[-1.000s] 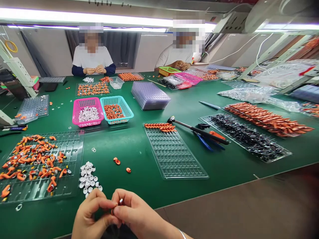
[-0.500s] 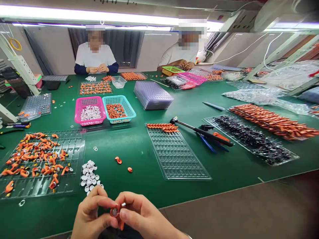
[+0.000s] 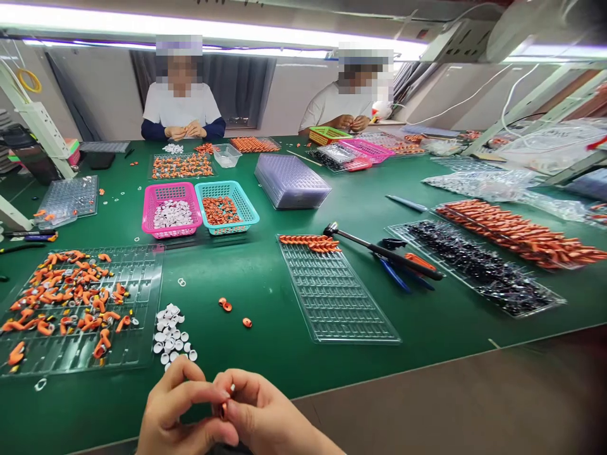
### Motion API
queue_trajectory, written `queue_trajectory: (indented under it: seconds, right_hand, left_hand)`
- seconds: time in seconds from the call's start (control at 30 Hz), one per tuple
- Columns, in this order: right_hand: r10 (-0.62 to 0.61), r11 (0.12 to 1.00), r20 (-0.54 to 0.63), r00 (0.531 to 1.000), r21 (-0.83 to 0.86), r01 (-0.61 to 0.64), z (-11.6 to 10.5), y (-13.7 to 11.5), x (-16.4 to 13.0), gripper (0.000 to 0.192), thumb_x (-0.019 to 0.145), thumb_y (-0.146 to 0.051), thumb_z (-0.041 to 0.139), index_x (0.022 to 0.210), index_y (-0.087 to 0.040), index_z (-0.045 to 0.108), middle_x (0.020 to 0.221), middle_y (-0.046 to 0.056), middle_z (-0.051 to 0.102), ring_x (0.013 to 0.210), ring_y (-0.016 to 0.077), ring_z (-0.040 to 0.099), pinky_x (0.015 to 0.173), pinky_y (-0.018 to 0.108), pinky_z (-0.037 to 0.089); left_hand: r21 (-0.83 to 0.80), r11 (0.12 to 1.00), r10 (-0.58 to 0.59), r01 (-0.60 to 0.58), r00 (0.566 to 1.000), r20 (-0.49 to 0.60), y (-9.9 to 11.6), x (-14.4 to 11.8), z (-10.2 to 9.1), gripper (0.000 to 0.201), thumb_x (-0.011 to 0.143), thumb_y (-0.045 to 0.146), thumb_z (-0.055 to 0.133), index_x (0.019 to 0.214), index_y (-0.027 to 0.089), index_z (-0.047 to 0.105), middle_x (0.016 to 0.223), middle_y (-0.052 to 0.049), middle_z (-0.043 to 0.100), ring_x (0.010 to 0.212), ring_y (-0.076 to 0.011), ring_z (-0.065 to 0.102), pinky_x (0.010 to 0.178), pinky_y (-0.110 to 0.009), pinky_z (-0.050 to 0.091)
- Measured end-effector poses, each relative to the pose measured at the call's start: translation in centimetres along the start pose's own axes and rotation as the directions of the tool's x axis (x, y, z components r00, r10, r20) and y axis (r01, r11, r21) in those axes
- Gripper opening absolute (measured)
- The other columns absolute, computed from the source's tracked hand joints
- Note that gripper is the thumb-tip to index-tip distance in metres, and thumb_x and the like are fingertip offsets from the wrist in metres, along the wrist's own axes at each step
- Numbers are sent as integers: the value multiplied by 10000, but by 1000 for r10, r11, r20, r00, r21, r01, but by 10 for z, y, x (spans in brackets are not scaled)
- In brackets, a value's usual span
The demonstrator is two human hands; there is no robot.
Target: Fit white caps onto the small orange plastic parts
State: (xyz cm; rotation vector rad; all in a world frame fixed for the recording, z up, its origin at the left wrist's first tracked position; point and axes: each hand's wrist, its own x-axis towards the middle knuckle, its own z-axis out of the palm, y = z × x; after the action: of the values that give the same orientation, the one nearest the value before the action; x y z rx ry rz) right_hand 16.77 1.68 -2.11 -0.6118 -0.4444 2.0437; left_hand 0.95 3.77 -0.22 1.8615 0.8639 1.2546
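Observation:
My left hand (image 3: 177, 414) and my right hand (image 3: 268, 414) meet at the near edge of the green table (image 3: 265, 284), fingertips pinched together on one small orange part (image 3: 222, 411), mostly hidden between them. A small white bit shows at my right fingertip. Just beyond my left hand lies a pile of white round caps (image 3: 171, 338). To its left a clear tray (image 3: 137, 354) holds several loose orange parts (image 3: 66, 303). Three stray orange pieces (image 3: 225, 306) lie ahead of my hands.
A clear grid tray (image 3: 336, 297) with a row of orange parts stands centre, a hammer (image 3: 379, 249) and pliers beside it. Pink basket (image 3: 171, 212) and teal basket (image 3: 225, 207) sit farther back. Trays of black parts (image 3: 474, 265) and orange parts (image 3: 516, 230) lie right. Two people work across the table.
The orange part, exposed between my fingertips half a second ago, is now nearly hidden as both hands close tighter around it. The view has shifted slightly.

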Motion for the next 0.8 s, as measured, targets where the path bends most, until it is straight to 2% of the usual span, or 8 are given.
queue_trajectory:
  seconds: [0.2, 0.33, 0.47, 0.67, 0.8]
  right_hand:
    - [20, 994, 102, 995, 109, -31, -8, 19, 4, 407, 618, -416, 922, 768, -114, 693, 667, -6, 644, 533, 94, 606, 535, 213, 473]
    - [27, 992, 107, 994, 117, -40, -10, 22, 7, 400, 614, -408, 927, 735, -101, 702, 631, -5, 630, 517, 93, 610, 519, 207, 475]
    - [38, 991, 93, 995, 127, -50, -10, 22, 6, 391, 619, -401, 927, 745, -101, 711, 633, -12, 621, 513, 90, 610, 525, 208, 484]
    - [26, 989, 92, 995, 139, -39, -10, 21, 4, 379, 658, -398, 906, 783, -102, 706, 675, -5, 628, 534, 72, 582, 502, 177, 469]
    - [-38, 984, 92, 995, 177, 21, -7, 16, 4, 442, 631, -370, 923, 878, -124, 651, 712, -1, 641, 500, 52, 538, 475, 159, 472]
  left_hand:
    - [221, 964, 146, -145, 989, 13, 9, 5, -1, 216, 800, 409, 773, 886, 219, 717, 686, 13, 548, 553, -130, 572, 491, -211, 506]
    - [307, 935, 169, -176, 984, 49, 10, 5, -4, 188, 810, 339, 780, 929, 216, 701, 703, 5, 563, 581, -150, 592, 524, -244, 515]
    - [341, 916, 222, -213, 975, 15, 12, 7, -3, 152, 821, 322, 771, 890, 204, 703, 669, 8, 561, 565, -147, 576, 519, -247, 496]
    - [352, 927, 136, -127, 991, 0, 9, 0, -1, 201, 832, 417, 742, 897, 236, 683, 692, 6, 567, 623, -167, 554, 564, -274, 481]
    - [380, 906, 175, -187, 982, 68, 6, 1, -5, 208, 813, 383, 771, 907, 224, 677, 698, 4, 580, 634, -168, 559, 578, -275, 485]
